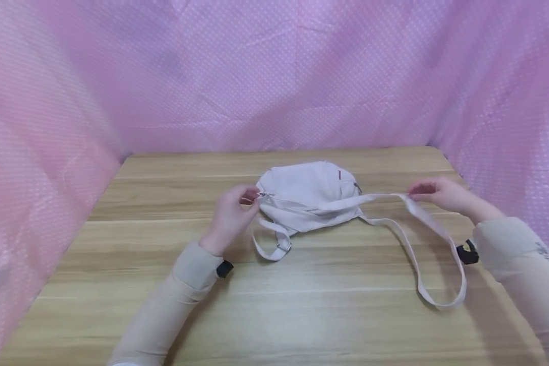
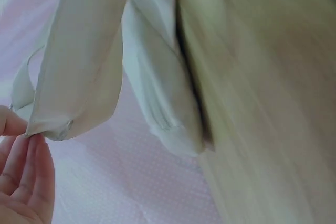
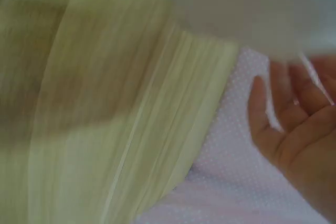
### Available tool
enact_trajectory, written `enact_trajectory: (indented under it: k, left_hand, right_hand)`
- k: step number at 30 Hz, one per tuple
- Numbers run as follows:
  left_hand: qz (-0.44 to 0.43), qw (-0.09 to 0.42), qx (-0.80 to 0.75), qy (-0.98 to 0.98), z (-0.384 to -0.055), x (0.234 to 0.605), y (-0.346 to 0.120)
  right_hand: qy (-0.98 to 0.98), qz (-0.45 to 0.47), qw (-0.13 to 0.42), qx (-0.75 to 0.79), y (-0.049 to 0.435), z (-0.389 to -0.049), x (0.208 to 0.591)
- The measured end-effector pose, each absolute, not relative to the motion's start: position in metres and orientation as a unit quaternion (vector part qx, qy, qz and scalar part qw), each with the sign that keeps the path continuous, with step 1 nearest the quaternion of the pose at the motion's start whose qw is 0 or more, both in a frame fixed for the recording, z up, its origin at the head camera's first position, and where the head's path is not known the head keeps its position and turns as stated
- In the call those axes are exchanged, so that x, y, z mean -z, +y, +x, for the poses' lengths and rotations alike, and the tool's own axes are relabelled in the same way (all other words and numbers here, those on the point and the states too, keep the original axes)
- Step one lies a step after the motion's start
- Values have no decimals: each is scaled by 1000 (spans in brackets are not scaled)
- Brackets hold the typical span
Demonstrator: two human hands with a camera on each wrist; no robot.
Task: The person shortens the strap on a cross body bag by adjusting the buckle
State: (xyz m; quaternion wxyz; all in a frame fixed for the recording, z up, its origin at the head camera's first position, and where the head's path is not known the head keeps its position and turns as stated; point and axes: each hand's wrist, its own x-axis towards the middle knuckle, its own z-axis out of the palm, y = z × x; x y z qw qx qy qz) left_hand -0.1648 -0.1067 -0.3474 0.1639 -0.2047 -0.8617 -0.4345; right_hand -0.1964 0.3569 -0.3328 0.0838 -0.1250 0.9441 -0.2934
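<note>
A small off-white fabric bag (image 1: 302, 183) lies on the table, with zipper pulls at both ends. My left hand (image 1: 231, 216) pinches the bag's left corner beside a zipper end; in the left wrist view the thumb and fingertips (image 2: 39, 166) meet on a fabric edge. Over at the right, my right hand (image 1: 444, 195) holds the bag's long strap (image 1: 434, 223) raised off the table at one point. In the right wrist view a blurred pale shape covers that hand's fingertips. A short strap loop with a metal buckle (image 1: 283, 248) hangs below the left corner.
The wood-grain table (image 1: 256, 315) extends around the bag. Pink dotted sheeting (image 1: 279, 76) surrounds its back and sides. From the right hand the long strap curves toward the near side, then back to the bag. Black wrist straps show at both cuffs.
</note>
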Motion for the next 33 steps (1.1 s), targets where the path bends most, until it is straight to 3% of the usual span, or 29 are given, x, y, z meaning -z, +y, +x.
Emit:
enact_trajectory:
  k: [5, 12, 17, 24, 33]
  left_hand:
    - [-249, 223, 441, -833, -163, 347, -99]
    - [-263, 269, 447, -812, -157, 346, -90]
    - [-285, 313, 445, -789, -151, 345, -84]
    - [-299, 367, 432, -767, -148, 344, -75]
    - [-308, 383, 443, -750, -149, 343, -67]
  right_hand:
    - [941, -136, 75, 300, 315, -187, 321]
    - [858, -209, 58, 465, 202, -166, 311]
    - [849, -182, 58, 492, 147, -155, 318]
    - [809, -148, 75, 564, 120, -154, 328]
    - [713, -132, 128, 677, 114, -154, 333]
